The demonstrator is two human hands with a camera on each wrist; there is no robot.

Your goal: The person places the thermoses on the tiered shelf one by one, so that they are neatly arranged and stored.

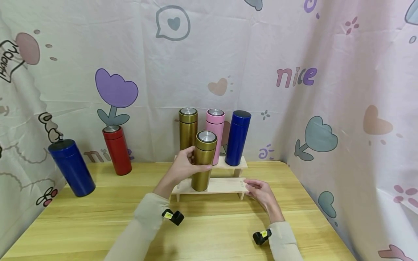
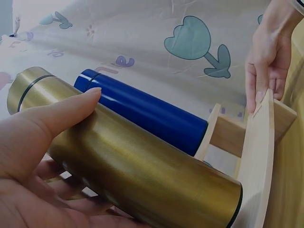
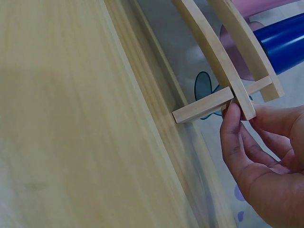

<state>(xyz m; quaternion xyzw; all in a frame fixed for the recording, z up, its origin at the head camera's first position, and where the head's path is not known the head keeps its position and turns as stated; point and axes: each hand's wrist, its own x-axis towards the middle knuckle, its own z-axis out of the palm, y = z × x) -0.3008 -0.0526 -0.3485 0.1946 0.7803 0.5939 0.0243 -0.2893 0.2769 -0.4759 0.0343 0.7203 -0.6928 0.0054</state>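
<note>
My left hand (image 1: pixel 183 167) grips a gold thermos bottle (image 1: pixel 205 154) around its middle, thumb across the front. The bottle stands upright, its base at the lower step of a two-tier wooden stand (image 1: pixel 225 185). With thumb and fingers my right hand (image 1: pixel 261 194) pinches the right end of that lower step; the right wrist view shows the fingertips (image 3: pixel 232 111) at the board's end. On the upper step behind stand another gold thermos (image 1: pixel 188 127), a pink thermos (image 1: pixel 215 121) and a blue thermos (image 1: pixel 238 137), the pink one partly hidden by the held bottle.
At the left of the wooden table (image 1: pixel 209 232) stand a red thermos (image 1: pixel 118 150) and a second blue thermos (image 1: pixel 72 168). A printed curtain (image 1: pixel 156 79) hangs right behind the table and along both sides.
</note>
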